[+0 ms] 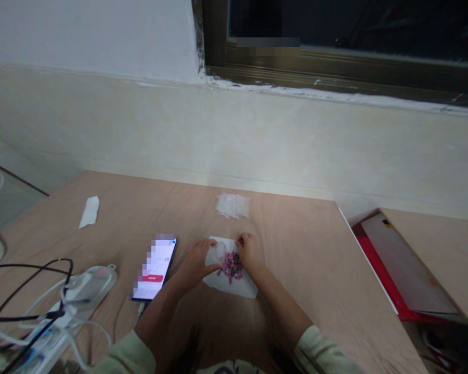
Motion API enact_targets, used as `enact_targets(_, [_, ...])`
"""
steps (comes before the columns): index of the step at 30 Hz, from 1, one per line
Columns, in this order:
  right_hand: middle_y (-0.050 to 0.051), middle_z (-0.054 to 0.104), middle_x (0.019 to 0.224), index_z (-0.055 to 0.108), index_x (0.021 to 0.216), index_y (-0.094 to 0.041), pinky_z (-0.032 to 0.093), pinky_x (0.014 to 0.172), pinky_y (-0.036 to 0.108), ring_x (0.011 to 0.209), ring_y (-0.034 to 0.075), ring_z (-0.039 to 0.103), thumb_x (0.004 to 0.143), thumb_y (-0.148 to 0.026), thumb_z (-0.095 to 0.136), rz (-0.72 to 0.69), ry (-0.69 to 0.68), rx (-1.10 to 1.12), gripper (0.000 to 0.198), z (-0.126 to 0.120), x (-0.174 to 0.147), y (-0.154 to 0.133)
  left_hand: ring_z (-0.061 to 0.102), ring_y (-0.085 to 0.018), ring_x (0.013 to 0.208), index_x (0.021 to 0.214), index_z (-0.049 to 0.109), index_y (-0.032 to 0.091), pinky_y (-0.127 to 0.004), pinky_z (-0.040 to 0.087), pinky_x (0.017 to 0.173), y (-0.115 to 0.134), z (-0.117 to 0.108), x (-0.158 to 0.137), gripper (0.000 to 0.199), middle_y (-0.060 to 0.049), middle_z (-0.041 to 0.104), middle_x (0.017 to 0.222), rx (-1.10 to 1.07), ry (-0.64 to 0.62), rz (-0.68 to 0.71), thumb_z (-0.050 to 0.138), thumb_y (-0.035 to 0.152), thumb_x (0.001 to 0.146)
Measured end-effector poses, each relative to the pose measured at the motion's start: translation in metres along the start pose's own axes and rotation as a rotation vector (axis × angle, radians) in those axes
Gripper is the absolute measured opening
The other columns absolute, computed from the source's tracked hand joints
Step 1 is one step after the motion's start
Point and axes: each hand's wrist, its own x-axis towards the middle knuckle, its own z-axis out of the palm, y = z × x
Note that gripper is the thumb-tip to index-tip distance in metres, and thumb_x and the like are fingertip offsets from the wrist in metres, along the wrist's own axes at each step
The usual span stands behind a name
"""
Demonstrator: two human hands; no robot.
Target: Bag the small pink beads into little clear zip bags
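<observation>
A heap of small pink and dark beads (232, 266) lies on a white sheet of paper (239, 289) at the middle of the table. What looks like a thin pink strand curves from the heap toward its upper left. My left hand (197, 261) rests at the sheet's left edge, thumb and fingers apart, with the thumb tip close to the beads. On the other side, my right hand (249, 250) is closed in a pinch at the upper right of the heap. Whatever its fingertips hold is too small to make out.
Small clear plastic bags (233, 205) lie behind the sheet. To the left are a lit phone (155, 270) on a cable, a white power strip (89, 285) with tangled cords, and a white paper scrap (89, 212). Red and grey folders (405, 270) sit beyond the table's right edge.
</observation>
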Motion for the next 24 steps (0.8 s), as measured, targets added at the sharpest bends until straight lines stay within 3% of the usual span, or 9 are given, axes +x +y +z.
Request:
enact_targets(3, [0.006, 0.058, 0.068, 0.058, 0.065, -0.015, 0.036, 0.064, 0.027, 0.068, 0.017, 0.05, 0.07, -0.02, 0.051, -0.02, 0.044, 0.127, 0.01, -0.002, -0.005, -0.006, 0.049, -0.027, 0.096, 0.098, 0.051, 0.014, -0.041, 0.035, 0.085, 0.001, 0.003, 0.004, 0.048, -0.011, 0.056, 0.1, 0.026, -0.007, -0.012, 0.067, 0.033, 0.056])
enact_targets(7, [0.003, 0.058, 0.067, 0.061, 0.072, -0.017, 0.036, 0.062, 0.026, 0.067, 0.015, 0.051, 0.07, -0.031, 0.053, -0.13, -0.049, 0.282, 0.017, -0.003, -0.017, -0.02, 0.05, -0.027, 0.093, 0.097, 0.053, 0.016, -0.041, 0.037, 0.083, 0.001, 0.01, 0.009, 0.046, -0.01, 0.057, 0.096, 0.002, 0.006, -0.053, 0.067, 0.031, 0.055])
enact_targets(10, [0.003, 0.058, 0.071, 0.06, 0.081, -0.016, 0.037, 0.06, 0.025, 0.067, 0.015, 0.051, 0.072, -0.031, 0.049, -0.062, -0.013, 0.299, 0.021, -0.001, -0.02, -0.019, 0.051, -0.027, 0.091, 0.097, 0.054, 0.017, -0.039, 0.038, 0.081, -0.002, 0.012, 0.009, 0.047, -0.009, 0.058, 0.096, -0.072, 0.044, -0.067, 0.068, 0.032, 0.054])
enact_targets(13, [0.004, 0.057, 0.071, 0.058, 0.079, -0.015, 0.037, 0.062, 0.026, 0.067, 0.015, 0.05, 0.073, -0.025, 0.046, -0.01, 0.039, 0.269, 0.017, 0.004, -0.019, -0.01, 0.051, -0.027, 0.091, 0.095, 0.055, 0.018, -0.039, 0.038, 0.082, -0.008, 0.013, 0.006, 0.049, -0.01, 0.058, 0.096, -0.133, 0.08, -0.077, 0.069, 0.035, 0.051])
enact_targets(19, [0.007, 0.058, 0.074, 0.06, 0.071, -0.016, 0.036, 0.069, 0.028, 0.077, 0.018, 0.049, 0.068, -0.017, 0.053, -0.136, -0.097, 0.02, 0.008, 0.02, -0.013, -0.011, 0.051, -0.026, 0.094, 0.096, 0.055, 0.018, -0.037, 0.038, 0.084, -0.017, 0.011, 0.003, 0.049, -0.009, 0.058, 0.098, -0.103, 0.072, -0.099, 0.068, 0.037, 0.053])
enact_targets(24, [0.008, 0.06, 0.07, 0.06, 0.063, -0.016, 0.034, 0.071, 0.03, 0.077, 0.02, 0.049, 0.067, -0.014, 0.054, -0.165, -0.08, -0.074, 0.008, 0.017, -0.008, -0.018, 0.051, -0.026, 0.093, 0.095, 0.054, 0.017, -0.038, 0.037, 0.084, -0.016, 0.009, 0.002, 0.046, -0.008, 0.058, 0.096, -0.08, 0.048, -0.094, 0.067, 0.034, 0.054])
